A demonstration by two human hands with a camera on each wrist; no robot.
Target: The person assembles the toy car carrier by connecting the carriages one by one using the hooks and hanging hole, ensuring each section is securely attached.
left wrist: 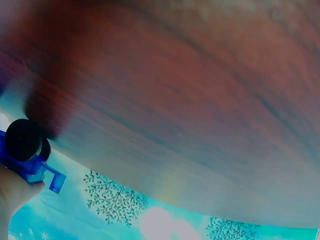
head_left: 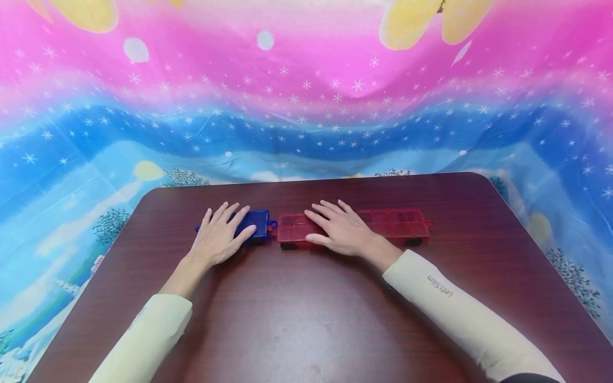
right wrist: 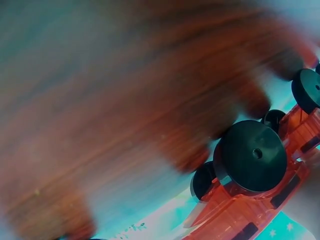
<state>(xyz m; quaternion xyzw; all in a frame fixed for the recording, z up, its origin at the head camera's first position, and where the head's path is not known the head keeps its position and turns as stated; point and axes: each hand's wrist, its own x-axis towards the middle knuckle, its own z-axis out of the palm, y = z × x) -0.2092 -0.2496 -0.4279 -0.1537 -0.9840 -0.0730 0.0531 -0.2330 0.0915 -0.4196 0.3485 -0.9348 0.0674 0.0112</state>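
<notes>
A short blue see-through toy wagon (head_left: 259,223) stands near the far side of the table, and my left hand (head_left: 219,234) rests flat on top of it, fingers spread. To its right is a long red see-through toy wagon body (head_left: 399,223) on black wheels, partly hidden by my right hand (head_left: 342,231). That hand lies across its top with straight fingers. Between the two wagons, small ring-like couplings (head_left: 272,225) overlap. The left wrist view catches a black wheel (left wrist: 22,140) and a blue hook (left wrist: 57,181). In the right wrist view, a big black wheel (right wrist: 252,156) sits against red plastic.
Both wagons stand on a dark reddish-brown table (head_left: 306,308) with rounded far corners. Behind and beside it hangs a pink and blue cloth (head_left: 306,106) printed with snowflakes. A small red hook (head_left: 430,225) sticks out at the red wagon's right end.
</notes>
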